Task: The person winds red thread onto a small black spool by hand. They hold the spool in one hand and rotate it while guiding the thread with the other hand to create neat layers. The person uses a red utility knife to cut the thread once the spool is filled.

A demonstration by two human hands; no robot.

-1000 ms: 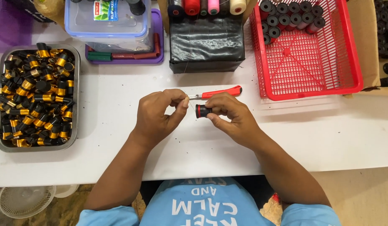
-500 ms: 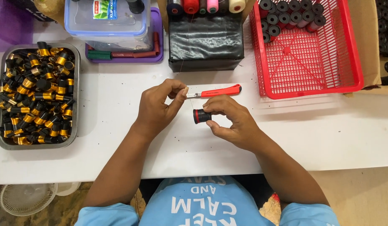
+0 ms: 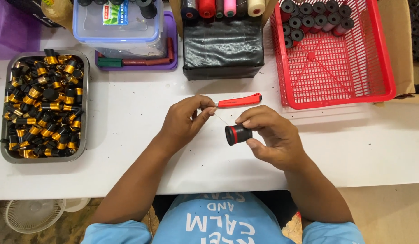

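Above the white desk (image 3: 128,104), just in front of our chest, we hold one small black bobbin with a red band (image 3: 238,134), wound with thread. Item: light, rigid, smooth-sided and likely to roll or slip if pinched loosely; we judge it best taken by its two end faces or around the barrel, as now. Our right hand (image 3: 270,138) is closed on it, thumb beneath and fingers curled over the top, its open end facing left. Item: a fine pale thread (image 3: 221,119), thin, limp, easily snapped by our reckoning, running from the bobbin up to our left hand (image 3: 184,122), which pinches its free end between thumb and forefinger. Hands stand near each other but apart, the thread spanning the gap. Adjacent: a red-handled cutter (image 3: 239,100) lying on the desk just beyond the fingertips; a metal tray of black-and-gold spools (image 3: 42,106) well to the left; a red plastic basket (image 3: 345,86) holding finished bobbins to the right.
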